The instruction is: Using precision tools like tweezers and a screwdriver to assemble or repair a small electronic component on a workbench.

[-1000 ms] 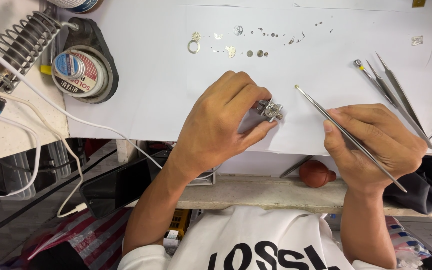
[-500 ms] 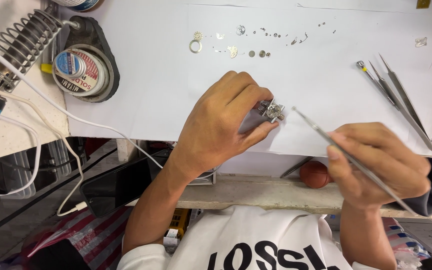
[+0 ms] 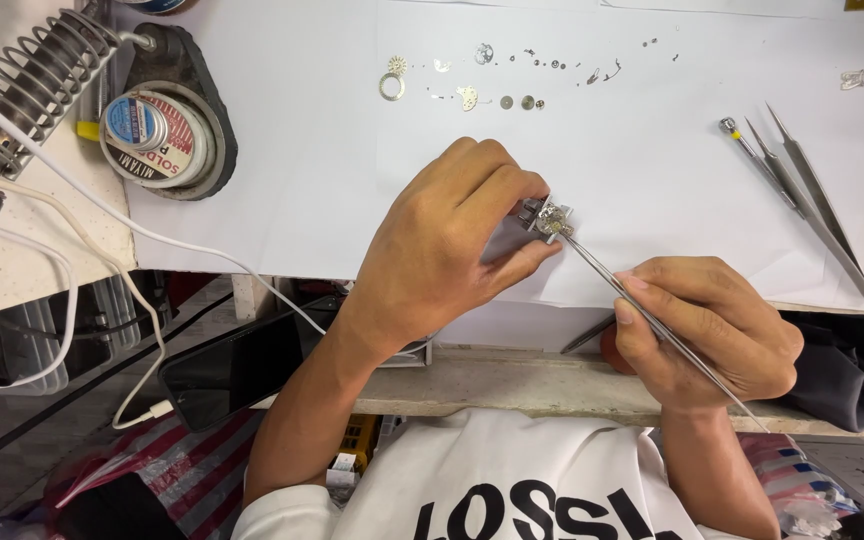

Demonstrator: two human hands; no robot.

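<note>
We see a small metal watch movement (image 3: 549, 217) held just above the white paper sheet (image 3: 312, 190) near the front edge of the bench, pinched at its left side between the thumb and fingers of our left hand (image 3: 447, 245), which curls closed around it so that only the right part of the piece shows. The tip of a long thin pair of tweezers (image 3: 642, 310) meets the movement from the lower right; our right hand (image 3: 712, 335) grips these tweezers in a closed, pen-like hold, with thumb and forefinger pressed on the shaft and the rear end running out past the palm. Whether the tweezer tips hold anything is too small to tell. Further up the sheet lies a scattered row of tiny watch parts (image 3: 497, 80), among them a small ring (image 3: 391, 87) and several gears, well apart from the hands. To the right on the paper rest spare tweezers (image 3: 812, 200) beside a slim screwdriver (image 3: 752, 155). At the left stands a soldering iron stand (image 3: 27, 75) with a coiled holder, a round tin (image 3: 147, 135) sitting in its dark base, and a white cable (image 3: 142, 235) running across the corner of the sheet down toward a dark phone (image 3: 237, 365) on the lower shelf.
</note>
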